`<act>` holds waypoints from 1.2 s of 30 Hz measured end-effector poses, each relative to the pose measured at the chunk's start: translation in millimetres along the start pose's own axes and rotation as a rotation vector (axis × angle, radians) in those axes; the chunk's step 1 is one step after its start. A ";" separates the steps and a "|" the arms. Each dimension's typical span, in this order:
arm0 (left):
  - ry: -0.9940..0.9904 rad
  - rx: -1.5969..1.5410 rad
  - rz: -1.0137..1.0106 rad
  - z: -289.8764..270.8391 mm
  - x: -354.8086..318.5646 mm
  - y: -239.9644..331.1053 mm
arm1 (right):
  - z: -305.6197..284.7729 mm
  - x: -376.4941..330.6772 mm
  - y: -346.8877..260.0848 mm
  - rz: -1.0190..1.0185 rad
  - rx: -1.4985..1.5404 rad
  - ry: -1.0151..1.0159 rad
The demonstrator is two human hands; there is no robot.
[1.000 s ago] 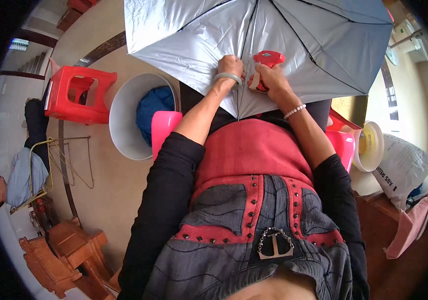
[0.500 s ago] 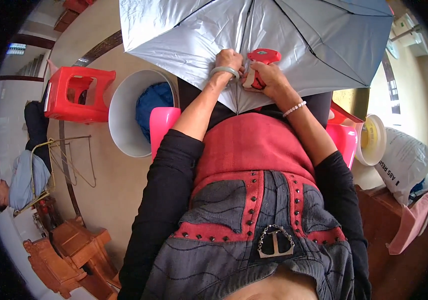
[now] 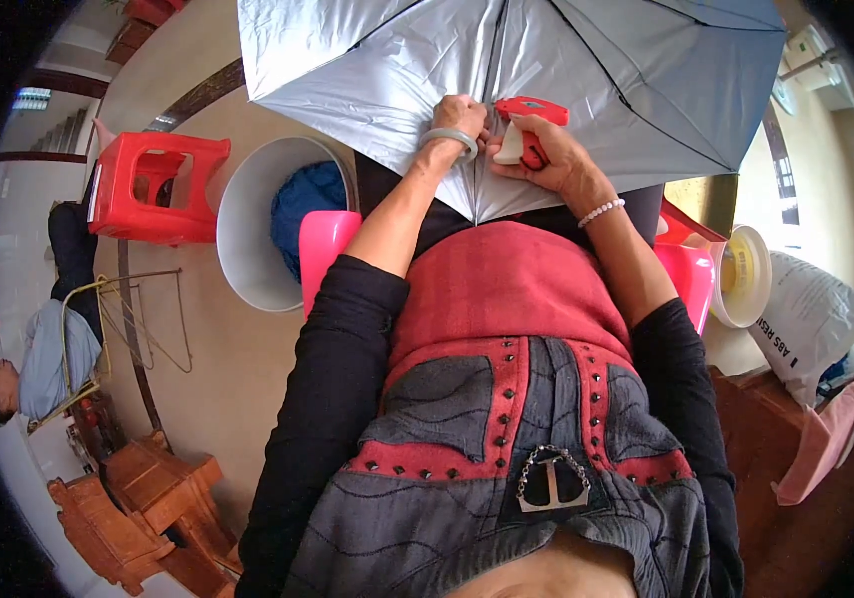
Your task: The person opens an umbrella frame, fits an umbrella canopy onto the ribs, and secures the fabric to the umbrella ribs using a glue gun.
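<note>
An opened umbrella (image 3: 367,105) with silver cloth and thin dark ribs spreads across my lap at the top of the view. My left hand (image 3: 459,118), a pale bangle at its wrist, is closed on the silver cloth beside the middle rib. Just to its right, my right hand (image 3: 554,157) grips a red-and-white hand tool (image 3: 534,108). The tool's red head rests over the cloth, while its pale body and red lower part show between my fingers. My fingers hide the rest, so its exact kind is unclear.
On the left stand a red plastic stool (image 3: 163,189) and a white bin (image 3: 247,229) holding blue cloth (image 3: 305,214). Pink chair arms (image 3: 327,244) flank me. Toward the right are a white bucket (image 3: 758,274) and a plastic sack (image 3: 811,319). Another person (image 3: 58,359) sits far left.
My right hand has shifted slightly right and turned, tilting the red-and-white tool so more of its pale side shows. My left hand stays at nearly the same spot on the cloth.
</note>
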State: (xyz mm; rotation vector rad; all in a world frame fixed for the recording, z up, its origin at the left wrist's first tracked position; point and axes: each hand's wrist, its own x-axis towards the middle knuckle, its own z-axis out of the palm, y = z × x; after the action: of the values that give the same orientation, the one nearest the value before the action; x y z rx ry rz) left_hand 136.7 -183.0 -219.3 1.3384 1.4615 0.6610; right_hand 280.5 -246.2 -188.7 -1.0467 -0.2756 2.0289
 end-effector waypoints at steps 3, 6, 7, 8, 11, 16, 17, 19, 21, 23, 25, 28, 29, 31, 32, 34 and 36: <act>-0.012 0.003 0.001 0.0 -0.7 0.6 | -3.2 2.6 0.9 -0.004 -0.010 0.004; -0.006 -0.008 -0.009 0.2 -1.3 0.8 | 0.9 1.0 0.9 -0.002 -0.029 0.036; 0.003 -0.020 -0.021 0.5 -1.4 0.7 | 3.2 -0.4 1.3 0.000 -0.027 0.049; 0.013 -0.032 -0.032 0.6 -1.6 0.3 | 6.3 -2.1 1.8 0.002 -0.025 0.062; 0.017 -0.031 -0.035 1.6 -2.1 0.8 | 7.9 2.1 5.4 -0.013 -0.068 0.076; 0.001 -0.012 0.001 1.4 -1.5 -0.8 | 11.8 9.6 12.1 -0.081 -0.143 0.140; 0.003 -0.013 0.000 1.2 -1.0 -1.8 | 13.3 9.1 12.3 -0.100 -0.136 0.172; 0.022 -0.005 0.014 1.5 0.4 -3.2 | 13.0 6.6 9.7 -0.077 -0.120 0.139; 0.029 0.000 0.021 2.1 2.4 -5.1 | 10.3 3.3 6.5 -0.034 -0.084 0.075; 0.011 -0.065 -0.021 2.4 4.6 -6.5 | 4.9 -0.1 2.8 -0.017 -0.047 0.040; -0.001 -0.095 -0.040 3.1 6.1 -7.7 | 0.8 -3.4 -0.5 0.016 0.027 -0.030; 0.015 -0.117 -0.039 3.5 7.4 -9.7 | -0.6 -5.4 -2.5 0.017 0.022 -0.079; 0.014 -0.115 -0.038 2.7 7.8 -10.4 | -0.7 -5.8 -2.6 0.020 0.018 -0.104; -0.014 -0.079 -0.045 1.5 5.4 -5.4 | -4.1 -4.3 -2.6 0.009 0.009 -0.095; -0.027 -0.061 -0.048 0.8 4.0 -3.1 | -5.5 -3.3 -2.3 0.002 -0.003 -0.088; -0.044 -0.088 -0.044 0.2 -0.1 0.3 | -8.8 -1.4 -1.9 -0.006 -0.012 -0.079; -0.067 -0.148 -0.037 -1.7 -3.9 2.3 | -8.2 -1.0 -1.4 -0.008 -0.022 -0.103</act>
State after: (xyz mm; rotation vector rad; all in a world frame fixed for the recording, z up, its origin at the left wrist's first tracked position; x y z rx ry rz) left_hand 135.6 -185.8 -215.5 1.2055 1.3539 0.6805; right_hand 287.9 -247.4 -192.6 -0.9542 -0.3565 2.0803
